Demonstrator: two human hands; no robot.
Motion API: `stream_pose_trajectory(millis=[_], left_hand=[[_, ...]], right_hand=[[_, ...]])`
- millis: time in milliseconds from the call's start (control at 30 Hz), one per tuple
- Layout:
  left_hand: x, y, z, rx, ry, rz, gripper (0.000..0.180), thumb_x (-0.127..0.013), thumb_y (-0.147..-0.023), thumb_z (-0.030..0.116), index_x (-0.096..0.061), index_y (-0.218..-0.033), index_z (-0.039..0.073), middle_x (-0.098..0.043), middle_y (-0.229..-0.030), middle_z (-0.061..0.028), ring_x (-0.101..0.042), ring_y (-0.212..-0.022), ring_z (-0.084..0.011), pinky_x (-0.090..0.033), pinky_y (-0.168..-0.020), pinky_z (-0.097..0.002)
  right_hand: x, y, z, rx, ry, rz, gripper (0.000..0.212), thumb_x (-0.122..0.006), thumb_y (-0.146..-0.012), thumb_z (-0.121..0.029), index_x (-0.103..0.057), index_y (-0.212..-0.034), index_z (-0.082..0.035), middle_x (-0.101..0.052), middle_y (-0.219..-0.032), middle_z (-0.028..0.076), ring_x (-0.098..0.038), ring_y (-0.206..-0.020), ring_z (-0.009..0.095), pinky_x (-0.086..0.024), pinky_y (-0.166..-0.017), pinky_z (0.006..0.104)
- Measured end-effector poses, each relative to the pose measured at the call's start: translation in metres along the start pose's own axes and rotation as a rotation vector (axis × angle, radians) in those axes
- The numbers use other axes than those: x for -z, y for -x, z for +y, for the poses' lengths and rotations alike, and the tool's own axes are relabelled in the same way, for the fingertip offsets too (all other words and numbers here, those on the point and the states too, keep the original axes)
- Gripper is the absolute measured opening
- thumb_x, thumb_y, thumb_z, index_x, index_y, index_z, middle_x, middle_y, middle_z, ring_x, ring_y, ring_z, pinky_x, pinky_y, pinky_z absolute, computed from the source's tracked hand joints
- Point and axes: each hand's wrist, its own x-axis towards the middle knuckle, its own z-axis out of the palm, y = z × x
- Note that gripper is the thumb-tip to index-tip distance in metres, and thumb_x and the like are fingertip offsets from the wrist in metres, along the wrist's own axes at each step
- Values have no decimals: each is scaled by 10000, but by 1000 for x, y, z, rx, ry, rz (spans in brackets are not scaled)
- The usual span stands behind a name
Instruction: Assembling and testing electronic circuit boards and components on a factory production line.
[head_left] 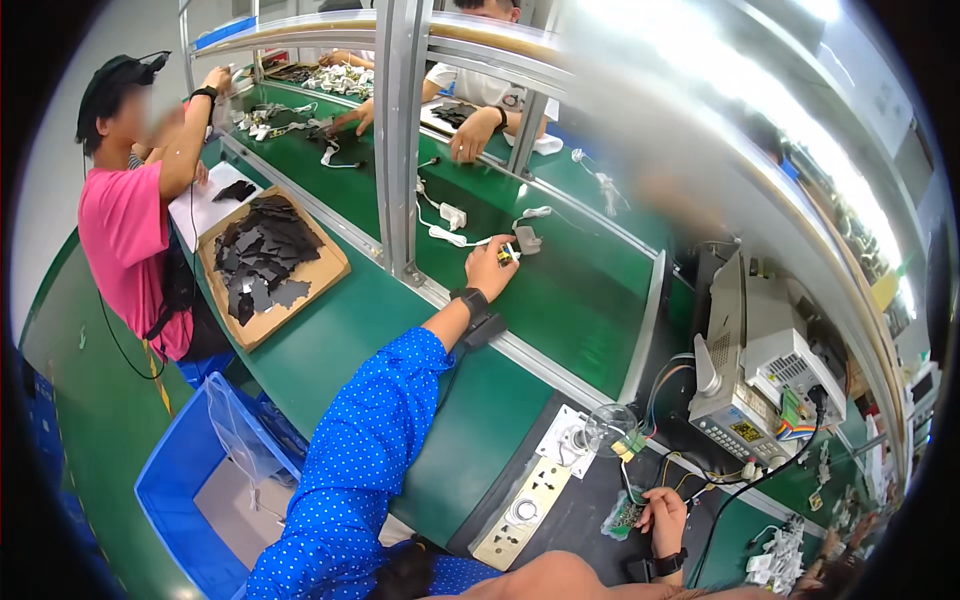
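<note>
My left hand [488, 270] reaches over the green conveyor belt [585, 320], its fingers closed on a small circuit board [508, 254] with yellow and dark parts. Just beyond the fingertips lies a grey plastic housing [528, 239] with a white cable [445, 236] near it. Farther left on the belt is a white power adapter [453, 215]. At the lower right, my right hand [663, 520] is curled beside a green circuit board [624, 518] on a black mat [590, 530]. Its fingertips meet the board's edge; what lies between them is hidden.
A socket strip [518, 512] and a round clear cover [610, 430] stand left of my right hand. Bench instruments [740, 400] with wires are at right. A metal post [397, 150], a carton of black sheets [270, 260] and a blue bin [190, 500] lie leftward. Co-workers work beyond.
</note>
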Motion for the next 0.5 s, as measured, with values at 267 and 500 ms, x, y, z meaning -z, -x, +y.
stream_pose_trajectory(millis=[267,500], left_hand=[[1,3,1,5,204,240,491,-681,-755,112,-530,-1219,159,-572,-1069,-165,-497,-1014,-332,-432,-868,-385],[-5,-4,-9,-13,294,226,466,-653,-746,79,-558,-1199,140,-569,-1062,-152,-488,-989,-304,-426,-870,-365]], right_hand=[[-1,-2,5,-5,-12,4,195,-459,-982,-157,-585,-924,-21,-530,-538,19,-517,-415,95,-362,-365,186],[1,-5,1,-13,-19,13,195,-468,-984,-144,-597,-948,-2,-546,-547,25,-503,-421,79,-344,-367,179]])
